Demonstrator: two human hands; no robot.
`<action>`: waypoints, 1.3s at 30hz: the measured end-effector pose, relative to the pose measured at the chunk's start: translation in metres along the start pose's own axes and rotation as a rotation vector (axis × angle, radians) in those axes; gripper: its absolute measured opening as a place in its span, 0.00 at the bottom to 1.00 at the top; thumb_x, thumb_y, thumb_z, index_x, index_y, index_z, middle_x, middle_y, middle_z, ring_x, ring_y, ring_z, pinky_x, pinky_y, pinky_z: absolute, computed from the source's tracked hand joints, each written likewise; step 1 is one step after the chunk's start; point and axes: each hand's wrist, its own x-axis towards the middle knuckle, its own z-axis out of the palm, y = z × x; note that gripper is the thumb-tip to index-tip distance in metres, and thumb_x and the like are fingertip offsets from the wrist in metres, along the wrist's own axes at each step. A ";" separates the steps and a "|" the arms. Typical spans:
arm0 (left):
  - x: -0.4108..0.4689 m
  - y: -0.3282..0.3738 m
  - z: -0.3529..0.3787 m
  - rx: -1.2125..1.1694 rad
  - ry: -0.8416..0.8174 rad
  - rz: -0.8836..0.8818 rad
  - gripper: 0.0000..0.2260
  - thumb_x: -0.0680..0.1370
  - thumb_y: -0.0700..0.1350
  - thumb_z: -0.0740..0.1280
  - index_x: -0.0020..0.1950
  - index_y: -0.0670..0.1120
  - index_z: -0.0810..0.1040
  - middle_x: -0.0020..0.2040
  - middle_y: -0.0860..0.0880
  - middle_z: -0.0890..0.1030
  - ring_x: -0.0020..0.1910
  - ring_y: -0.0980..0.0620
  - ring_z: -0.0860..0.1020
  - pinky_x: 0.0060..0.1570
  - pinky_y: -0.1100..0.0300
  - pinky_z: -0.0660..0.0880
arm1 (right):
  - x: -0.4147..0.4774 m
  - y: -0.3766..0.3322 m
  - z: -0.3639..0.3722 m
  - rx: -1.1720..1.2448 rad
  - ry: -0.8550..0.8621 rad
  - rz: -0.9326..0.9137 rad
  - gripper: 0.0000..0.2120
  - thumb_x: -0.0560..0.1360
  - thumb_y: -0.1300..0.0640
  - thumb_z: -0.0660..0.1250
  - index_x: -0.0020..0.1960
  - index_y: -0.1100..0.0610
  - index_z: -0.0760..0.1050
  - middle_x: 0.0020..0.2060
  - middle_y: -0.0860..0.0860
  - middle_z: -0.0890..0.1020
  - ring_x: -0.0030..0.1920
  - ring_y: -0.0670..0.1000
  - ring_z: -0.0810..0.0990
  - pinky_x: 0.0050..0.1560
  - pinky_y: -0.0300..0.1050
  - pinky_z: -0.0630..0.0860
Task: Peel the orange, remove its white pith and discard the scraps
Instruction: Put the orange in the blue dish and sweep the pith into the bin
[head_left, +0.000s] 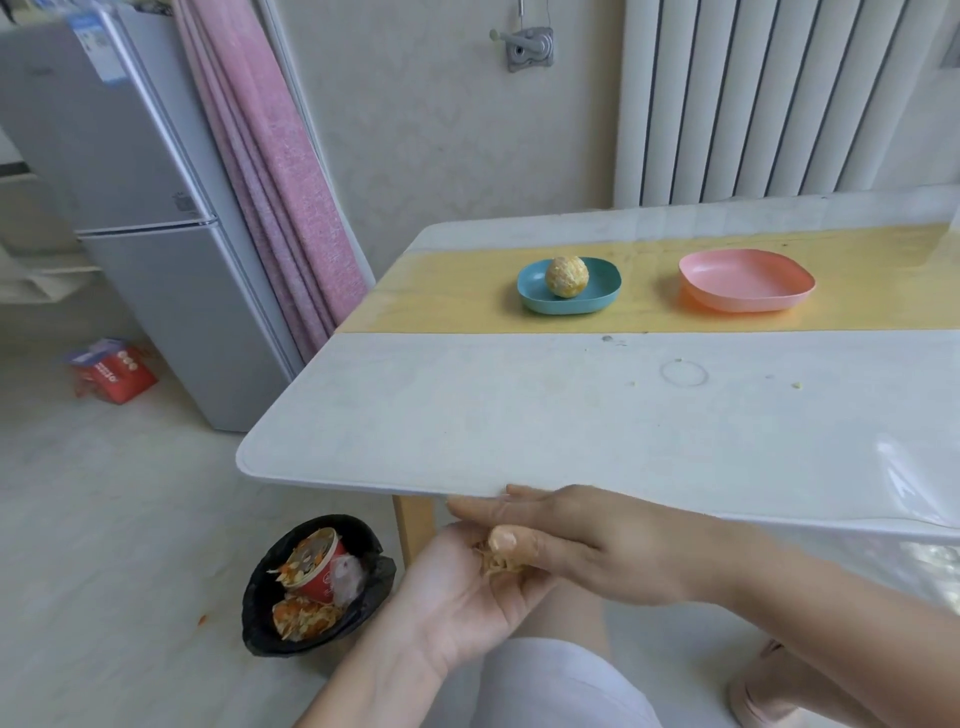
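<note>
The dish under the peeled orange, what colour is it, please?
The dish is teal blue, clearest in the head view.

Single head-worn wide view, looking forward and down, close above right hand pinching scraps, taking in table beyond that grip, bin down-left.

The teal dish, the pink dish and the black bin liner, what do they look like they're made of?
Teal dish: likely moulded plastic, matte, with thin uniform walls and rounded corners. Pink dish: seemingly the same matte plastic, judging by its even colour and thin rim. Black bin liner: thin plastic film, slightly glossy, crumpled and folded over the rim.
</note>
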 end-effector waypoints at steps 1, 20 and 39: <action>0.000 0.000 0.000 0.010 -0.007 0.001 0.13 0.72 0.35 0.58 0.48 0.30 0.80 0.47 0.36 0.82 0.39 0.41 0.83 0.38 0.47 0.82 | -0.004 -0.002 0.000 0.092 0.049 0.008 0.23 0.79 0.42 0.50 0.73 0.45 0.64 0.67 0.38 0.71 0.67 0.36 0.67 0.68 0.33 0.63; 0.029 -0.016 0.014 0.113 -0.022 -0.178 0.18 0.74 0.37 0.58 0.54 0.23 0.75 0.55 0.27 0.78 0.45 0.31 0.82 0.43 0.44 0.78 | -0.070 0.078 -0.055 -0.444 0.496 0.685 0.47 0.71 0.29 0.29 0.77 0.61 0.48 0.76 0.61 0.53 0.76 0.57 0.54 0.74 0.48 0.53; 0.035 -0.027 0.018 0.066 -0.036 -0.168 0.15 0.73 0.36 0.59 0.50 0.25 0.77 0.49 0.29 0.80 0.41 0.32 0.82 0.38 0.41 0.79 | -0.048 0.041 -0.019 -0.506 0.259 0.735 0.61 0.54 0.26 0.14 0.77 0.60 0.37 0.76 0.58 0.39 0.77 0.54 0.39 0.74 0.46 0.40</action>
